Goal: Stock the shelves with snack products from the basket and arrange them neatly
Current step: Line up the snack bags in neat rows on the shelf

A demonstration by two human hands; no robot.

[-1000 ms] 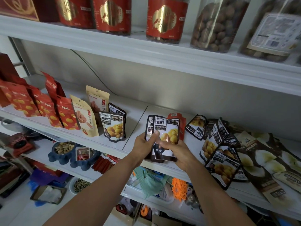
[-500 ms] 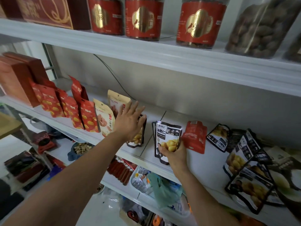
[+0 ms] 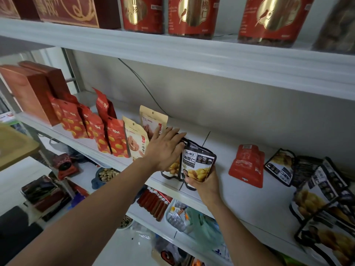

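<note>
Far left on the middle shelf [image 3: 240,204] there's a couple of dark red boxes [image 3: 28,89]. Next comes a row of red snack pouches [image 3: 92,127] standing upright, with a bowl of nuts [image 3: 107,173] on the level below them. Two beige pouches [image 3: 134,140] stand just beside the red ones.

Right of those, the left hand [image 3: 165,148] is laid flat, fingers straight and close together, pressing on the top of a black pouch [image 3: 171,168] that stands near the front edge. Touching that one on its right is the chestnut pouch [image 3: 198,162], black and white with yellow chestnuts printed on it. It's upright, right at the near edge of the shelf. The right hand [image 3: 207,182] grips it from underneath, thumb curled over the lower front. Its fingers are hidden behind the pack.

Further right, a red pouch [image 3: 246,166] lies flat, well apart from both hands. Far right is a messy heap of chestnut packs [image 3: 318,191], overlapping at all angles. Red jars [image 3: 192,14] line the upper shelf [image 3: 172,52].
</note>
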